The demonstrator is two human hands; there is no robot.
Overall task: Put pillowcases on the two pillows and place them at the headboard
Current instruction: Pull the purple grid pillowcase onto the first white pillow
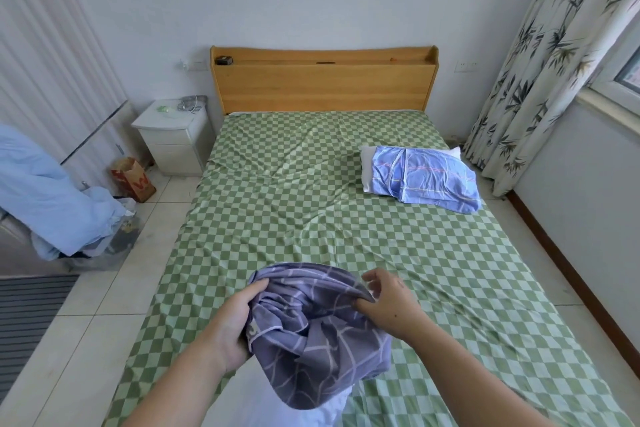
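Purple case (311, 329): bunched cotton with a pale line pattern, held up at 6 o'clock over the foot of the bed (311, 211).
Left hand (235, 322): my fingers are curled tight round the case's left edge, gripping a gathered fold.
Right hand (388, 302): thumb and a finger pinch the opposite rim; the other fingers are loosely spread above it.
White pillow (311, 412): a soft white bulk shows under the case at 6 o'clock; I judge it is being slid in, only partly covered.
Second pillow (367, 166): lies at 2 o'clock on the sheet, white and plump, well short of the headboard (322, 83).
Blue case (429, 177): crumpled, striped cloth over that pillow; whether it is pulled on or merely draped I cannot tell, and a white end sticks out.
Progress: early, by my reckoning. Neither pillow sits at the headboard; both are left to finish and carry to 12 o'clock.
Textures: checked green sheet, creased; headboard of smooth light wood, boxy with a top shelf.
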